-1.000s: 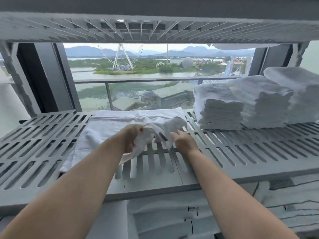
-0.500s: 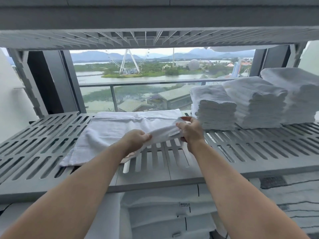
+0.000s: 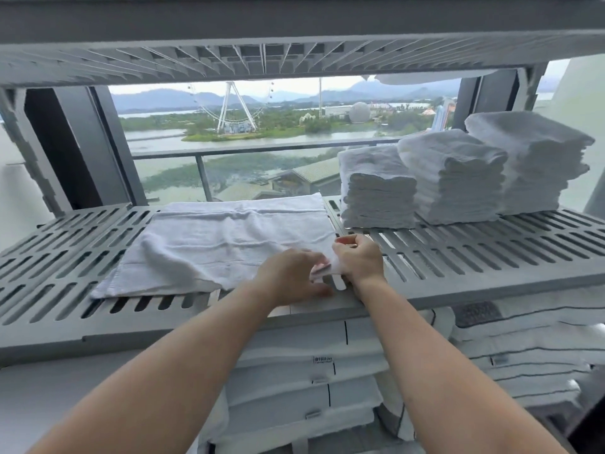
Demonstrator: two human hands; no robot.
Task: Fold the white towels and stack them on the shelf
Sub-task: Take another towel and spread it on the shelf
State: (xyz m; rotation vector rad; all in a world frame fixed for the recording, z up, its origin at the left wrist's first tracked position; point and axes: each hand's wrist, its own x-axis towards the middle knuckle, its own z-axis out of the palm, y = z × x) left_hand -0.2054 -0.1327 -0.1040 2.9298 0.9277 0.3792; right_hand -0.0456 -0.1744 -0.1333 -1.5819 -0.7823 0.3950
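White terry towel [image 3: 209, 244] lies spread flat, seemingly doubled, on the left-middle of the grey slotted plastic shelf [image 3: 491, 257]. Its near edge sits just inside the shelf's front lip, and its left end is well short of the shelf's left side. At the towel's near right corner our left grip [image 3: 288, 276] lies over the cloth with fingers bent; whether it pinches or only presses we cannot tell. Just beside it our right grip [image 3: 358, 257] is clenched on that same corner, pinching the layers. Further right stand three stacks of folded white towels [image 3: 455, 185], the nearest just beside the towel's far right corner. We judge the risks to be a layer slipping from the pinch so the edges go crooked, cloth sagging into the slots, or a fold swung rightward nudging the nearest stack. Open room lies to the left and along the bare front strip before the stacks.
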